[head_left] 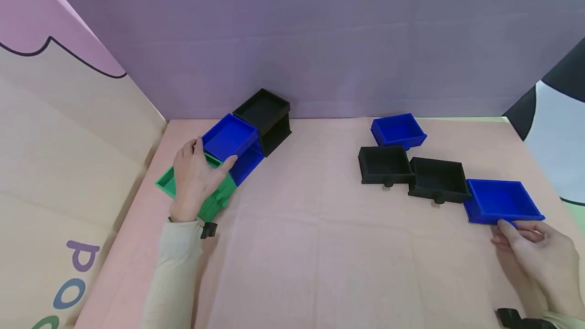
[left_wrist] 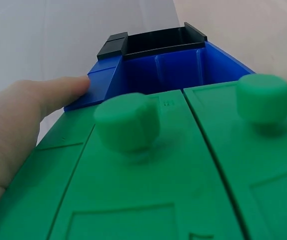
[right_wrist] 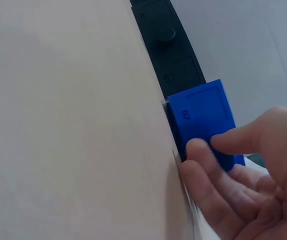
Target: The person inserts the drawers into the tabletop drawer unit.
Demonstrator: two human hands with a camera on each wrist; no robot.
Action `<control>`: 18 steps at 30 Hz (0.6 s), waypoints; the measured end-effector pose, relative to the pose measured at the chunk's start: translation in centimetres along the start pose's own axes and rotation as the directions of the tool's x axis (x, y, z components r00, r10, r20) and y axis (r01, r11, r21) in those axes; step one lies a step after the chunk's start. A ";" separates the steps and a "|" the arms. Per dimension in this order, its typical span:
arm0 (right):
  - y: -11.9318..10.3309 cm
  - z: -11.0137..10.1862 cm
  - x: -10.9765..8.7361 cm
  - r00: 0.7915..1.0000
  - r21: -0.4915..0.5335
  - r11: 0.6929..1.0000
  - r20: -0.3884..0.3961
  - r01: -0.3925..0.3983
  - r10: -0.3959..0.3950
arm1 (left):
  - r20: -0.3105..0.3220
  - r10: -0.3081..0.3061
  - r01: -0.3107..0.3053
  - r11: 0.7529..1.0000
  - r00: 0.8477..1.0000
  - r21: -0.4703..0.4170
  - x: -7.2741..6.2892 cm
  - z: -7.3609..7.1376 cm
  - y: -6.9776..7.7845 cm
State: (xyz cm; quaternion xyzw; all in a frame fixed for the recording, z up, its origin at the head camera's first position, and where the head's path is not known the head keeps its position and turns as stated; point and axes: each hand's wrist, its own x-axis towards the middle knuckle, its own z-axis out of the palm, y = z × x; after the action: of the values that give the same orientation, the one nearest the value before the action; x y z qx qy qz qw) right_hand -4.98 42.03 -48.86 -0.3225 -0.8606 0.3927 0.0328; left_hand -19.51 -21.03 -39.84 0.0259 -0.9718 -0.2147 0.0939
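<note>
My left hand [head_left: 194, 184] lies over a joined row of small drawer cabinets, gripping the blue cabinet [head_left: 230, 136] across its top. In the left wrist view the thumb [left_wrist: 68, 91] presses the blue cabinet's front edge. Nearest the wrist is the green cabinet [head_left: 219, 199], its drawer fronts with round knobs [left_wrist: 128, 122] in place. At the far end stands the black cabinet [head_left: 262, 110]; it and the blue one show open fronts. My right hand [head_left: 541, 258] pinches the front of a loose blue drawer [head_left: 505, 199] around its knob, which the fingers hide.
Two black drawers [head_left: 385, 165] [head_left: 439, 179] lie side by side left of the held drawer, the nearer one touching it. Another blue drawer [head_left: 398, 130] lies behind them. A grey-purple wall panel [head_left: 320, 55] closes the table's back, and a printed panel [head_left: 59, 166] its left.
</note>
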 end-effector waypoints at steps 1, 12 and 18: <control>-0.3 0.0 -0.3 1.000 0.024 1.000 -0.006 0.019 -0.019 | -0.003 0.004 -0.004 1.000 1.000 0.003 0.0 0.0 0.0; -1.8 -0.6 -1.8 0.997 0.324 0.945 -0.080 0.043 -0.017 | -0.022 0.023 -0.023 1.000 0.999 0.014 -0.2 0.1 0.1; -3.6 -1.0 -2.2 0.990 0.420 0.903 -0.135 0.094 -0.040 | -0.026 0.027 -0.026 0.999 0.999 0.026 -0.3 0.0 0.1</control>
State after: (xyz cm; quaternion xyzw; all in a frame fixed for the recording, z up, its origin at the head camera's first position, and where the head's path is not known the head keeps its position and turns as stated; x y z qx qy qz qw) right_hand -4.81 39.69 -45.20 -0.3016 -0.7613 0.5486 0.1689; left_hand -19.20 -20.92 -39.81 0.0172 -0.9734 -0.2008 0.1092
